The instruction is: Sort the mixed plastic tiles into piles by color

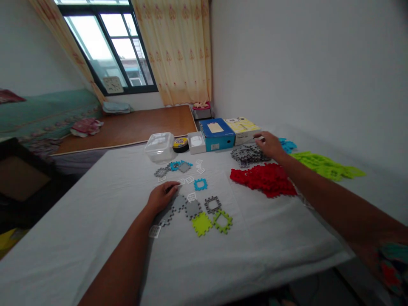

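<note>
My left hand [162, 196] rests at the left of the laid-out pieces, loosely curved, with a gap between thumb and index finger. Beside it lie toothed grey interlocking tiles [193, 208], a solid lime tile [202, 224], a lime frame tile [222, 221], a dark grey frame tile [212, 205] and a blue frame tile [200, 184]. My right hand [270, 145] hovers over the pile of grey pieces [248, 154], thumb and fingers drawn together. Whatever sits between those fingertips is too small to make out. The red pile [264, 179] lies just below that wrist.
A clear plastic box [159, 146], a round black-and-yellow container [180, 145], a small white box [196, 143], a blue box [217, 135] and a yellow box [242, 128] line the back edge. Lime pieces [328, 165] and blue pieces [287, 145] lie right, near the wall.
</note>
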`<state>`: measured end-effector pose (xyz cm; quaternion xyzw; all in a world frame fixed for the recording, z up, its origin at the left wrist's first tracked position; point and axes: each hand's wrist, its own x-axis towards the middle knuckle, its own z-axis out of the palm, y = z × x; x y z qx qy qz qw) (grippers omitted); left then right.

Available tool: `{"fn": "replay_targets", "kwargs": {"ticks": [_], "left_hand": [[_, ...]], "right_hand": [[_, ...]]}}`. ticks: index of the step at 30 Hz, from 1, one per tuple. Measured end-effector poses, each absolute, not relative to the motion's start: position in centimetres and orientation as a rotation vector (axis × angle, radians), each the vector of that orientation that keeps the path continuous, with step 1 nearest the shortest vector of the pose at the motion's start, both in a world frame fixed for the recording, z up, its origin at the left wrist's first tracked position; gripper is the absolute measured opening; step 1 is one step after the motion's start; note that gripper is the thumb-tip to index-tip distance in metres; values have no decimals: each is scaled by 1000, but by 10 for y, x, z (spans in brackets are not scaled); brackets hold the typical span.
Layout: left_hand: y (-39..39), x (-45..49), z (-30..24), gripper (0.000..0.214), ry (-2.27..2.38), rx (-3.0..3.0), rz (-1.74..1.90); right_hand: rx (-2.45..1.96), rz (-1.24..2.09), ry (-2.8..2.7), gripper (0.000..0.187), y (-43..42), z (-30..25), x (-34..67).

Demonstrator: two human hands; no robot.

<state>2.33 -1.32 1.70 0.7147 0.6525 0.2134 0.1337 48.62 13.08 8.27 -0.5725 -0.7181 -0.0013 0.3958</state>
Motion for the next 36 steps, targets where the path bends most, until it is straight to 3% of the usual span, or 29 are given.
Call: {"fn": "replay_targets", "kwargs": {"ticks": [4, 8, 14, 20, 26, 32, 36], "left_hand": [[-13, 23, 15, 40, 1856, 2100, 633], [-13, 23, 13, 40, 1855, 2097, 637], [-14, 25, 13, 38, 1860, 2087, 659], [-13, 26, 14, 36, 1877, 2079, 627], [-13, 25, 16, 39, 1861, 2087, 634], [-10, 21, 16, 42, 1858, 2068, 623], [-8, 18, 14, 43, 1839, 2064, 646]], "right_hand": [[-974, 452, -2260, 23, 73, 62, 378], [-914, 520, -2377, 29, 38, 27, 309], [-1049, 421, -2384, 40, 41, 3, 301], [-1158, 713, -2162, 54, 38, 0, 311], [-1121, 720, -2149, 49, 30, 6, 309], [-961, 662, -2134, 18, 24, 20, 313], [-930, 662, -1984, 17, 23, 52, 338]]}}
